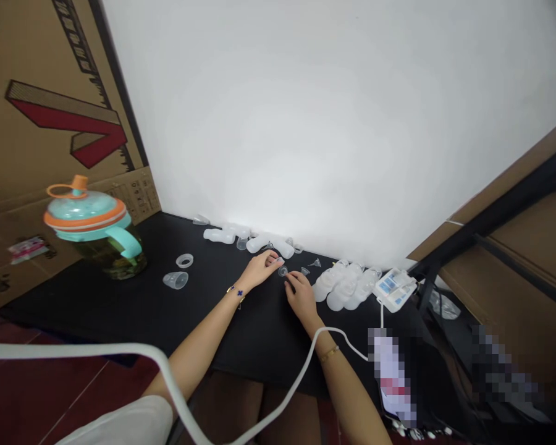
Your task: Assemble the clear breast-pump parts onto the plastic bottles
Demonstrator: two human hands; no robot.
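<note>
My left hand (pixel 258 269) is closed, with a small white plastic ring (pixel 279 262) pinched at its fingertips; the fingers partly cover it. Just to the right, my right hand (pixel 302 295) has thumb and forefinger closed at the edge of a clear silicone bottle nipple (pixel 283 271). Ring and nipple are close together over the black tabletop (pixel 269 321); whether they touch I cannot tell. Two more clear nipples (pixel 315 262) lie beyond my right hand. White baby bottles (pixel 283 246) lie on their sides behind my hands, and several capped bottles (pixel 347 287) lie to the right.
A loose white ring (pixel 184 260) and a clear cap (pixel 175 280) lie at left, near a large lidded jug (pixel 97 228). A white-and-blue box (pixel 395 288) and a phone (pixel 393 377) are at right. A white cable (pixel 167 364) crosses the foreground. A white wall (pixel 306 123) stands behind.
</note>
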